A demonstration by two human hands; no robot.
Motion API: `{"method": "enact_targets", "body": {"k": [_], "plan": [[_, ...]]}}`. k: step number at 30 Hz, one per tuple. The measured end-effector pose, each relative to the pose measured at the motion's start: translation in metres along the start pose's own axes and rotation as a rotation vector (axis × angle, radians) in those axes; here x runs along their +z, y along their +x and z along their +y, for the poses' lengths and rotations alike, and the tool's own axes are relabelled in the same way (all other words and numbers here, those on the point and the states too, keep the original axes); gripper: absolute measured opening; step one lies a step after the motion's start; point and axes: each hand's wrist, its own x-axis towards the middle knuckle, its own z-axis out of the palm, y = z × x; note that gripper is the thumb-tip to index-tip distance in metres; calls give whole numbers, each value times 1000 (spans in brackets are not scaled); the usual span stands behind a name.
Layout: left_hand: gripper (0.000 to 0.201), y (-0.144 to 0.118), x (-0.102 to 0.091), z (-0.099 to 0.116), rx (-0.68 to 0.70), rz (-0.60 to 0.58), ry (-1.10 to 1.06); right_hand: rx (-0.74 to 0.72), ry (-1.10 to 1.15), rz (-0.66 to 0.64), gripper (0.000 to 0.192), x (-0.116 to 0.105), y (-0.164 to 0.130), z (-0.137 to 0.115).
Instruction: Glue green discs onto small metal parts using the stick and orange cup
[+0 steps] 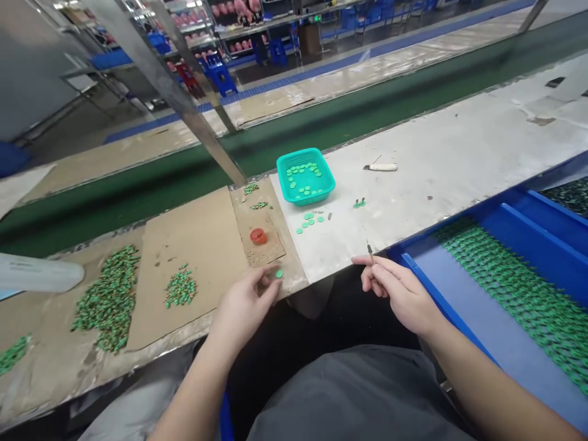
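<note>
My left hand [243,303] is at the table's front edge, with a small flat green disc [278,274] between thumb and index fingertips. Thumb and fingers of my right hand [399,291] are closed on a small dark piece with a thin pointed tip [369,247], which points up. Loose green discs [311,222] lie on the white sheet beyond my hands. Behind them stands a turquoise basket [329,182] with more discs inside. A small red cap-like dish [258,236] sits on cardboard just beyond my left hand.
A pale-handled tool [383,166] and small green pieces with dark tops [359,203] lie farther back. Piles of small green-brown pieces [110,300] cover the left side. At right, a blue tray [478,343] holds rows of green pieces. A metal post [184,110] rises behind the cardboard.
</note>
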Motion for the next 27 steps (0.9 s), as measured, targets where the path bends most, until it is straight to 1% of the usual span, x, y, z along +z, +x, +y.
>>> {"method": "enact_targets", "body": {"k": [3,4,5,7,10,12,13,15,16,18,20,22,24,27], "plan": [[38,4,-7,-2,89,-54,31,-46,0,-5,56,3,5,-2],[36,6,-7,-4,108,-59,42,-58,12,-13,55,4,7,-2],[33,7,-5,-6,117,-51,54,-69,29,-23,50,6,8,-4],[31,5,-1,-12,113,-10,81,-97,100,-73,37,8,12,-7],[34,-2,7,-19,90,88,117,-123,274,-216,33,15,20,-14],[33,-7,11,-22,142,157,139,-118,316,-269,32,21,26,-18],[30,-8,12,-23,192,189,146,-121,296,-257,28,25,29,-19],[22,-11,16,-24,286,247,160,-159,196,-188,22,35,36,-21],[19,-11,18,-25,312,271,167,-195,131,-146,26,40,41,-21],[15,-12,24,-26,313,322,185,-277,-9,-69,37,51,50,-20],[12,-14,28,-27,306,361,187,-350,-105,-2,40,63,61,-18],[12,-16,28,-28,345,376,164,-383,-122,35,40,75,73,-15],[14,-18,25,-30,411,374,144,-391,-89,38,33,89,87,-14],[13,-20,20,-33,499,353,163,-423,-76,16,17,111,112,-20]]}}
